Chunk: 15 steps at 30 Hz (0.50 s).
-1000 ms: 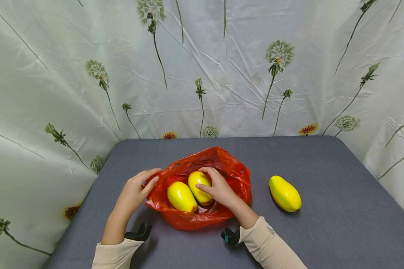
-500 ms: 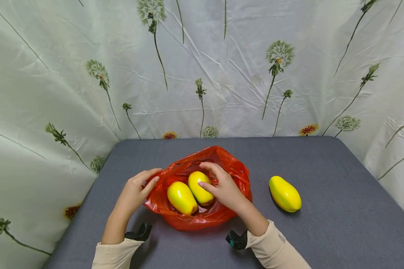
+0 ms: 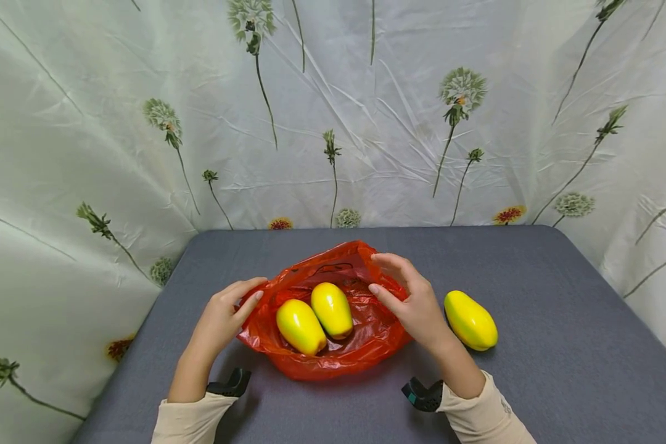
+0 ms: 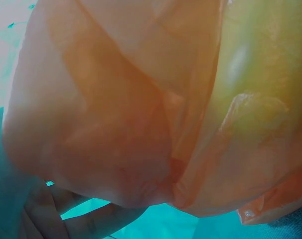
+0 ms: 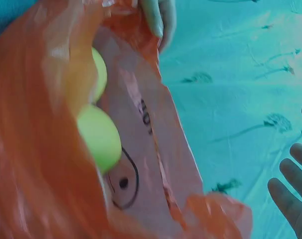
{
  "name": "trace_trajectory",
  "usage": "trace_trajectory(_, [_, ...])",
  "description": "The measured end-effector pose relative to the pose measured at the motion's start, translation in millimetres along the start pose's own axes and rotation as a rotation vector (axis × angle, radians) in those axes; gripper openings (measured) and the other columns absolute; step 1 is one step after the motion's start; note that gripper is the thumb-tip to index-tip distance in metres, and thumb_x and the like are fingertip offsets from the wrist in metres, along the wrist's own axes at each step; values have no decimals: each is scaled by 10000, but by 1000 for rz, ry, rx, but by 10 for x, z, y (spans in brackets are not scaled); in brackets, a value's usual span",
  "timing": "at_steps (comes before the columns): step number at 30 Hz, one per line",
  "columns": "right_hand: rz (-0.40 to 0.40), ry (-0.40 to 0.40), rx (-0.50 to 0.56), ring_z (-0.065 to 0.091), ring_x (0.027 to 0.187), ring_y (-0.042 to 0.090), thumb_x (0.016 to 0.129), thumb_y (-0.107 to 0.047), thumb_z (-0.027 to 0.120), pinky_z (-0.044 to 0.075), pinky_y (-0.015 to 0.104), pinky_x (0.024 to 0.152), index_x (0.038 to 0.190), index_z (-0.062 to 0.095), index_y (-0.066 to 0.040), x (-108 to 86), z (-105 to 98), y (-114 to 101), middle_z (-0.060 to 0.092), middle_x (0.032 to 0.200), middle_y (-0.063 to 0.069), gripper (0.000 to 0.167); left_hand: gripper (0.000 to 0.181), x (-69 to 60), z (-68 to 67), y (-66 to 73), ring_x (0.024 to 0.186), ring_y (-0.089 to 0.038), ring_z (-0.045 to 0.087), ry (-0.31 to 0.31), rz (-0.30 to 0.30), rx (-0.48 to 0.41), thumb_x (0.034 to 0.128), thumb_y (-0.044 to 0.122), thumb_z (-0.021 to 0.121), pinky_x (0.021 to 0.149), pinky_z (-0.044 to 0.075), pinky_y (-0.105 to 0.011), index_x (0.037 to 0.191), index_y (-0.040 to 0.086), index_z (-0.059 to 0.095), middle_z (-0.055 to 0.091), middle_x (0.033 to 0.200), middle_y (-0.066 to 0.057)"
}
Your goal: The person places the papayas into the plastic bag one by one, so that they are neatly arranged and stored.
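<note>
A red plastic bag (image 3: pixel 333 367) lies with its mouth wide in the head view. Inside it, two yellow fruits that look like papayas, the left one (image 3: pixel 301 327) and the right one (image 3: pixel 332 310), rest side by side. My left hand (image 3: pixel 221 314) holds the bag's left rim between thumb and fingers; in the left wrist view the bag covers most of that hand. Over the bag's right rim hovers my right hand (image 3: pixel 416 305), fingers spread and nothing in its grasp. A third yellow papaya (image 3: pixel 470 320) sits outside the bag, just right of that hand.
A grey cloth-covered table (image 3: pixel 555 345) bears everything. White curtains (image 3: pixel 388 123) printed with dandelions hang behind it and at both sides. Black wrist devices sit below each hand, the left one (image 3: pixel 230 382) and the right one (image 3: pixel 422 394).
My right hand has come away from the right-hand papaya inside the bag and moved rightward to the bag's right rim. The left hand and the papayas stay where they were.
</note>
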State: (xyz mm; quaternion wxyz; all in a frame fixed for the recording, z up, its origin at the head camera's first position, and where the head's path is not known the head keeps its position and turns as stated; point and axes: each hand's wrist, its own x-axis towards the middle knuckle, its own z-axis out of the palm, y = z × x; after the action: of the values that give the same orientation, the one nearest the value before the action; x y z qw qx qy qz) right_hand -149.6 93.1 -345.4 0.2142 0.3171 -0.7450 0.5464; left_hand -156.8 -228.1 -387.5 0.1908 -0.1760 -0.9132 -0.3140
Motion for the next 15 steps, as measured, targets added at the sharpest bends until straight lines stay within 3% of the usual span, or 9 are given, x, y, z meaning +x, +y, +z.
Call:
trace_trajectory(5, [-4,67,-54,519,1059,265,727,148,652,404,256,910,1211,486,9,-88,-188,166,535,1180,135,531,307,3,2,2,952,-198,576,-4,-7,-3,838,133,643,762,498,-400,1144,127,621,620,1052,-23])
trace_trajectory(11, [6,141,-149,530,1049,186,671,195,668,399,187,890,1190,503,38,-234,-404,342,551,1142,164,566,312,5,4,6,951,-206,578,-7,-13,-3,836,130,644,760,498,-404,1147,127,619,619,1055,-30])
trace_trajectory(15, [43,172,-212,542,1030,166,695,158,675,388,165,888,1189,518,18,-323,-539,422,563,1128,159,537,312,4,2,4,955,-217,577,-7,-12,-2,834,126,646,771,493,-416,1145,124,620,620,1054,-38])
